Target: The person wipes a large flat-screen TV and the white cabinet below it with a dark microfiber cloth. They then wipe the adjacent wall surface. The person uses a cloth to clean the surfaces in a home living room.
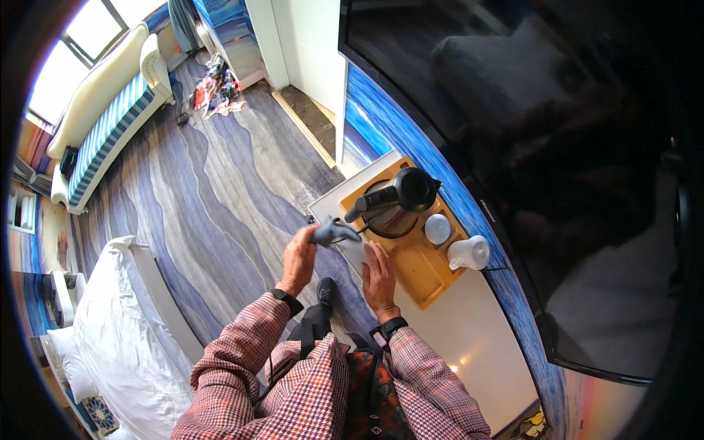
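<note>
My left hand (298,260) is closed on a grey-blue cloth (331,232), held just off the near edge of a white cabinet top (434,330). My right hand (378,279) rests, empty as far as I see, at the near edge of a wooden tray (424,283), fingers fairly straight and partly spread. On the tray are a black electric kettle (413,190), tilted in view with its handle towards me, a white cup (438,229) and a white lidded pot (468,253). Part of the kettle's cord passes close to the cloth.
A large television (528,181) hangs beyond the cabinet. Left of me stands a bed with white bedding (124,330). A striped sofa (110,137) is under the window, and a pile of mixed cloth or litter (215,91) lies on the patterned carpet (214,203) by the doorway.
</note>
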`<state>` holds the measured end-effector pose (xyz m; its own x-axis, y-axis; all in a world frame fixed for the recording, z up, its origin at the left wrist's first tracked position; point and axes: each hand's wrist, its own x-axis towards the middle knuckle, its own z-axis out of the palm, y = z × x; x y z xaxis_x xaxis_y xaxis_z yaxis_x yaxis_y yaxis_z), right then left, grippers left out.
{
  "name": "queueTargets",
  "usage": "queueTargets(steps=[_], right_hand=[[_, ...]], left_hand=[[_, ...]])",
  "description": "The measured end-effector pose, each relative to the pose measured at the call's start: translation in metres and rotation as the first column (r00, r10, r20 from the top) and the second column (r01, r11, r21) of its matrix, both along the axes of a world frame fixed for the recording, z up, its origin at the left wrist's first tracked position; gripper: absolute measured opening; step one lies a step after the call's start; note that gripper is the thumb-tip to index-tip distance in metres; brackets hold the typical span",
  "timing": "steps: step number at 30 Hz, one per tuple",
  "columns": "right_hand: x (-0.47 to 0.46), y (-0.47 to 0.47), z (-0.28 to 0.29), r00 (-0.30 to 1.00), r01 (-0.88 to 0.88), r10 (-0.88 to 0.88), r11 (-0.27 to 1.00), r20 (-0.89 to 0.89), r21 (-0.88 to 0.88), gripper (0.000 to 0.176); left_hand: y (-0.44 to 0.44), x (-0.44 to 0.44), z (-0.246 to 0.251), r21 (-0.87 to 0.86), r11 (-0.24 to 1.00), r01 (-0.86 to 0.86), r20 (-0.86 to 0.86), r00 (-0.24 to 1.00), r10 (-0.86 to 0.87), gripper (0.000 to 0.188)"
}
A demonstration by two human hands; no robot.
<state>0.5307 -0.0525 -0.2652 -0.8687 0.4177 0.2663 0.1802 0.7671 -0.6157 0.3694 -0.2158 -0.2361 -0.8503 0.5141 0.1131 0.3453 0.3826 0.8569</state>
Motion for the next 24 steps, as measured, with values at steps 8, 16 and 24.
queueTargets(steps=[8, 16, 24], right_hand=[[-0.027, -0.013, -0.002, 0.999, -0.025, 0.024, 0.998, 0.024, 0.063, 0.046], [-0.039, -0.014, 0.001, 0.995, 0.001, -0.01, 0.996, 0.1, 0.091, 0.047], [-0.062, -0.036, 0.009, 0.997, 0.08, -0.081, 0.992, 0.004, 0.1, 0.04]], left_hand=[[0.025, -0.025, -0.034, -0.227, 0.953, 0.199, -0.219, 0.944, -0.249, 0.061], [0.025, -0.05, -0.058, -0.478, 0.829, 0.289, -0.212, 0.878, -0.428, 0.07], [0.019, -0.049, -0.057, -0.555, 0.743, 0.375, -0.159, 0.828, -0.537, 0.081]])
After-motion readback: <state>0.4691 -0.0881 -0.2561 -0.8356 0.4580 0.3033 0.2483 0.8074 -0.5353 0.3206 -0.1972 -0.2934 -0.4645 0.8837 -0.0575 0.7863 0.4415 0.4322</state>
